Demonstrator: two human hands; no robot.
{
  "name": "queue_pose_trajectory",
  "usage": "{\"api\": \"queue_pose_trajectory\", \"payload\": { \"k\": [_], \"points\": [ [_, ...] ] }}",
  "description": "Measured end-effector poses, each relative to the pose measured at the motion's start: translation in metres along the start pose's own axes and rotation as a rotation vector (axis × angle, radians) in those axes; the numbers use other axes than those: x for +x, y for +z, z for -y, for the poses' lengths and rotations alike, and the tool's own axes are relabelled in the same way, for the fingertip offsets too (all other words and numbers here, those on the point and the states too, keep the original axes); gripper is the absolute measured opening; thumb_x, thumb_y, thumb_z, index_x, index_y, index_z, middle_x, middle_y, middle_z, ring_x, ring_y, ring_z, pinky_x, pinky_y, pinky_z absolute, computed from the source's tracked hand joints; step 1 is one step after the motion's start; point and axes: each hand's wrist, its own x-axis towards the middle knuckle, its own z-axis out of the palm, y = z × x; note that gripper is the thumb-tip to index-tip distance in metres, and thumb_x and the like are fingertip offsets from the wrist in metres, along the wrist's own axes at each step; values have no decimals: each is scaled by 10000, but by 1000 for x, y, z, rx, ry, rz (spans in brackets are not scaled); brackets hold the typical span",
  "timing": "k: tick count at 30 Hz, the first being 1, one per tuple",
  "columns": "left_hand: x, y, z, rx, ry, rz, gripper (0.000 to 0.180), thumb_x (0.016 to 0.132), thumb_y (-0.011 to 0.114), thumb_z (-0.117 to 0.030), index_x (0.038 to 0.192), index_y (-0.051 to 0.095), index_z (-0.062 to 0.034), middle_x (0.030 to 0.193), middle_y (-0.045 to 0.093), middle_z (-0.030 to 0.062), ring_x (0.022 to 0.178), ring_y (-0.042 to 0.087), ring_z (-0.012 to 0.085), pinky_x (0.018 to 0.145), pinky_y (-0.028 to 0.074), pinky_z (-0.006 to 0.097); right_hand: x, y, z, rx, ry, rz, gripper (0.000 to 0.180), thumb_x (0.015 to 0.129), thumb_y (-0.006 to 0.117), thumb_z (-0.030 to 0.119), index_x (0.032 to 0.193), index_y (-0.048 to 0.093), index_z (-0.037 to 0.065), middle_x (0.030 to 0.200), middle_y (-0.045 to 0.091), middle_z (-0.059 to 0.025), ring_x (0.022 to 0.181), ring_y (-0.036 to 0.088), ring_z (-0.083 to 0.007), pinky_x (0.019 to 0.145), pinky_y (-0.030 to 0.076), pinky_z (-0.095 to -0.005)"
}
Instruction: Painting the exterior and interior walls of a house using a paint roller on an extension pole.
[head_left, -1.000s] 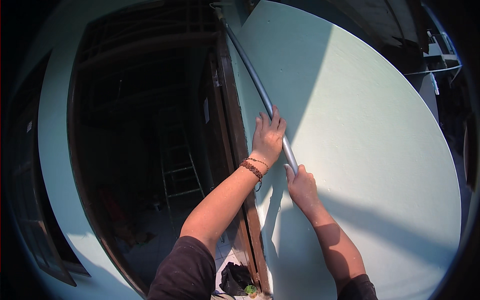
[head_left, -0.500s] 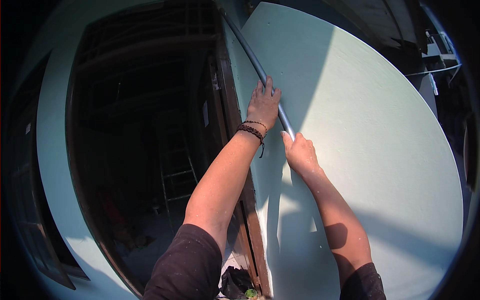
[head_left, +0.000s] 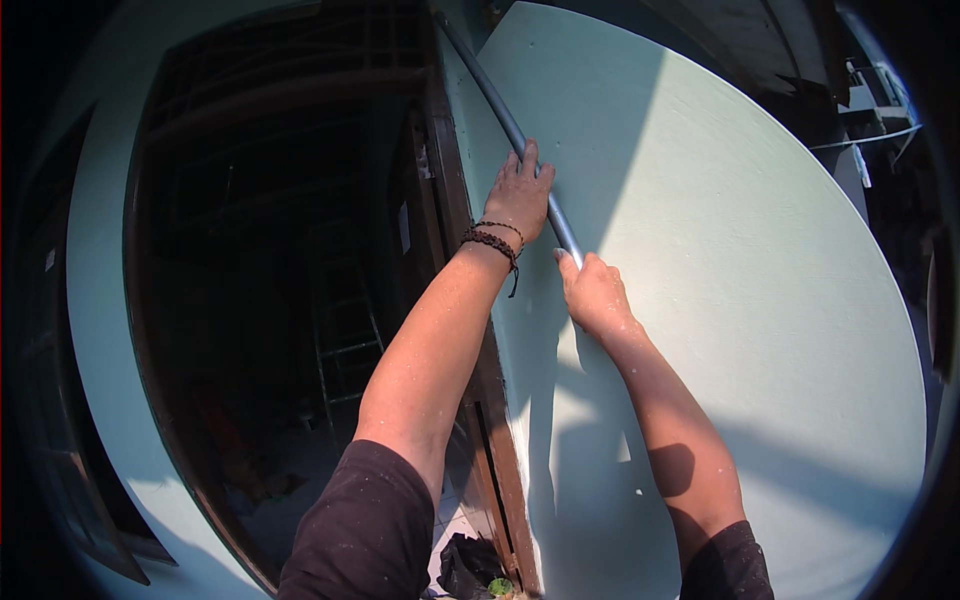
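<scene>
A long grey metal pole (head_left: 490,95) slants from the upper middle, beside the doorway's top corner, down to my two hands. My right hand (head_left: 597,297) is wrapped round its lower end, with the thumb up along it. Higher on the pole is my left hand (head_left: 518,203), its palm against the shaft and its fingers pointing up, loosely closed about it. A dark braided bracelet (head_left: 493,240) circles the left wrist. The pole's far tip lies in shadow, and I cannot make out what it carries. Pale specks dot both forearms.
A pale green wall (head_left: 760,250), part sunlit, fills the right side. To the left is a dark doorway with a brown frame (head_left: 513,490) and a ladder (head_left: 350,349) inside. A black plastic bag (head_left: 468,566) lies at the frame's foot. An open window (head_left: 62,400) juts out far left.
Both hands and the pole have shifted slightly left and up in the picture, and the doorway has slid slightly left. The hold on the pole looks the same.
</scene>
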Motion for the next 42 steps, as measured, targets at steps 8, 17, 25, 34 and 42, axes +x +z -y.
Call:
{"api": "queue_pose_trajectory", "payload": {
  "k": [8, 17, 25, 34, 42],
  "points": [
    [-73, 36, -18, -110, 60, -28, 439, 817, 585, -44, 1228, 432, -33, 1472, 165, 226, 1322, 274, 439, 1109, 276, 458, -47, 49, -51, 162, 13, 80, 545, 923, 458, 427, 953, 542, -111, 819, 605, -310, 736, 626, -441, 669, 499, -493],
    [-67, 22, -16, -182, 99, -235, 394, 753, 548, 58, 1134, 476, -10, 1434, 240, 256, 1272, 324, 480, 1058, 340, 479, -51, 29, -34, 178, -22, 108, 534, 924, 461, 433, 897, 541, -95, 801, 601, -335, 818, 599, -496, 721, 483, -524],
    [-119, 27, -33, -56, 47, -134, 406, 751, 580, 21, 1139, 471, -28, 1457, 224, 223, 1303, 281, 473, 1089, 274, 502, -98, 53, -48, 137, 40, 145, 529, 937, 441, 434, 887, 527, -86, 825, 593, -345, 825, 605, -483, 721, 486, -526],
    [-90, 3, -37, 7, 22, -285, 452, 687, 625, 38, 1115, 501, -36, 1418, 295, 205, 1284, 289, 476, 1069, 277, 522, -76, 22, -30, 167, -24, 88, 520, 928, 461, 419, 834, 511, -90, 742, 582, -341, 773, 595, -501, 684, 490, -524],
    [-178, 30, -77, -81, -13, -202, 342, 766, 584, -39, 1098, 501, -48, 1456, 251, 207, 1303, 279, 460, 1099, 228, 502, -156, 59, -89, 50, -3, 150, 488, 930, 466, 403, 892, 505, -82, 734, 591, -328, 720, 598, -495, 649, 485, -539]
  ]
}}
